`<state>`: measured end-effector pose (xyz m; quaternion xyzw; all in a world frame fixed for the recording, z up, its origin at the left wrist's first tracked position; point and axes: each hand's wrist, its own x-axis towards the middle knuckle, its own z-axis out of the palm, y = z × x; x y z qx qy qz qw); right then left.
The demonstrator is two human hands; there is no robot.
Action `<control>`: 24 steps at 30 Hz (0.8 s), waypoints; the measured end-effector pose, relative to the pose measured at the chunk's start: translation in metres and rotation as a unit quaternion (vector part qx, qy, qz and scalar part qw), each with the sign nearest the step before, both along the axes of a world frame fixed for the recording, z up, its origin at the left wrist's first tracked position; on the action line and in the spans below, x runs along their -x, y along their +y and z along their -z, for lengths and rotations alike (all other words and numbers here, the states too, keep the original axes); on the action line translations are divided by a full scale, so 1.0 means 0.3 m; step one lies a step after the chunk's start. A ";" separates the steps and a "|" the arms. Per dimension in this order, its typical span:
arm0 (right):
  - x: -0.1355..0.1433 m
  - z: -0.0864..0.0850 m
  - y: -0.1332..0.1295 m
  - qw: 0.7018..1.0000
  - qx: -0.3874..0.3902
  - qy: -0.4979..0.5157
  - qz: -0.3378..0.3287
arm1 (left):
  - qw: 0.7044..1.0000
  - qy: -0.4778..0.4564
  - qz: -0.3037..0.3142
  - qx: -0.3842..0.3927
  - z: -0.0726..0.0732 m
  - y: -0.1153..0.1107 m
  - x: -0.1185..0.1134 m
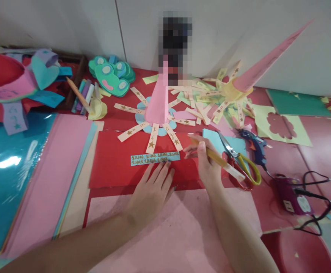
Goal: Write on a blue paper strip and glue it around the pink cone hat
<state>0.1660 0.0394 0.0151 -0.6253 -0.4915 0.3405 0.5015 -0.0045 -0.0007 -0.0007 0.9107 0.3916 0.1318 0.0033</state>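
My left hand (155, 185) lies flat with its fingers stretched out, the fingertips on the lower edge of a blue paper strip (154, 157) covered in gold handwriting. Under the strip is a sheet of red paper (108, 167). A gold marker pen (217, 156) is gripped in my right hand (209, 170), tip pointing up and left, just right of the strip. Behind my hands stands a pink paper cone (158, 100) on a blue flower-shaped base, ringed by lettered paper strips with gold stars. Scissors (235, 153) with red and yellow handles lie beside my right hand.
A blue glue gun (254, 146) is at right, near a purple power adapter (294, 195) with black cords. Another pink cone (270, 58) and loose strips are behind. Green frog-like cutouts (111, 77), markers (82, 98) and coloured paper sheets (54, 163) fill the left.
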 end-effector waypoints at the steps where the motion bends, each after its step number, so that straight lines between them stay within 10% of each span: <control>1: 0.008 -0.001 -0.005 1.000 -0.008 -0.002 -0.007 | 1.000 0.001 -0.001 0.000 0.000 0.000 0.000; 24: 0.061 0.058 0.010 0.993 0.029 -0.106 -0.049 | 1.000 -0.015 0.001 -0.005 0.015 0.005 0.000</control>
